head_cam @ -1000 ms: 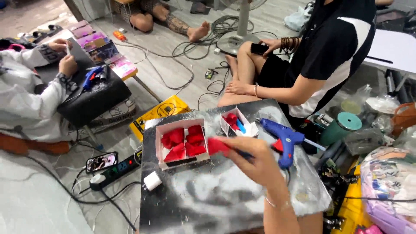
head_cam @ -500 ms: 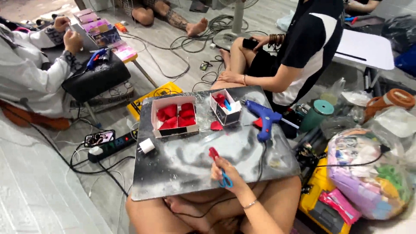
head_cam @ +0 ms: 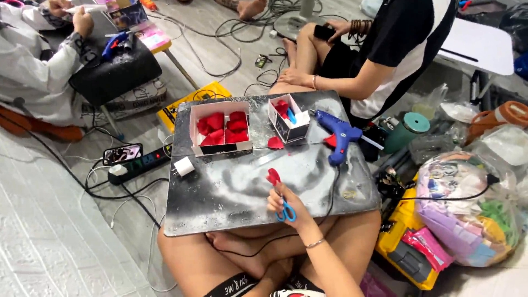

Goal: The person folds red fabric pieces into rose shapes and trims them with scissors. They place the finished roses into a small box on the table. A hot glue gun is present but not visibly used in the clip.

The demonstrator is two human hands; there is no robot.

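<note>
I sit on a pale floor [head_cam: 49, 231] of ribbed, whitish planks, evenly lit; black and white cables [head_cam: 220, 49] snake across it; a black power strip [head_cam: 137, 165] lies to my left; a small white folding table [head_cam: 484, 47] stands at the upper right; a clear plastic bag [head_cam: 467, 209] stuffed with coloured scraps slumps beside me.

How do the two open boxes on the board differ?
The wide white box is larger and shallower than the small box, which stands taller and narrower. The wide white box is nearly filled with red petal-like pieces laid flat; the small box holds only a few red pieces plus something blue. The wide white box is white outside, while the small box has dark side walls. Both sit open on the grey board, holding red pieces.
</note>
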